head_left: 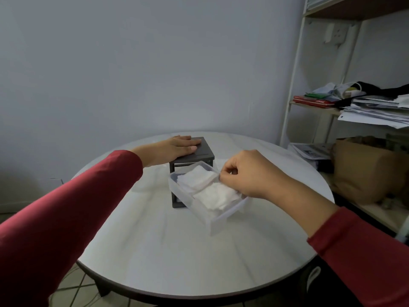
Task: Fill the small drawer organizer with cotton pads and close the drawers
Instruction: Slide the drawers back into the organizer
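A small dark grey drawer organizer (204, 151) stands in the middle of the round table. Its clear plastic top drawer (223, 217) is pulled far out toward me and holds white cotton pads (199, 178) in two piles. My left hand (177, 147) lies flat on the organizer's top, fingers straight. My right hand (247, 171) hovers over the drawer's right side with fingers curled, thumb and fingertips pinched together at the drawer's right wall; whether they pinch a pad or the wall is hidden.
The white round table (155, 251) carries only the organizer. To the right stands a white metal shelf (294, 85) with stacked papers (376, 111), and a brown cardboard box (365, 169) sits close to the table's edge. A plain wall lies behind.
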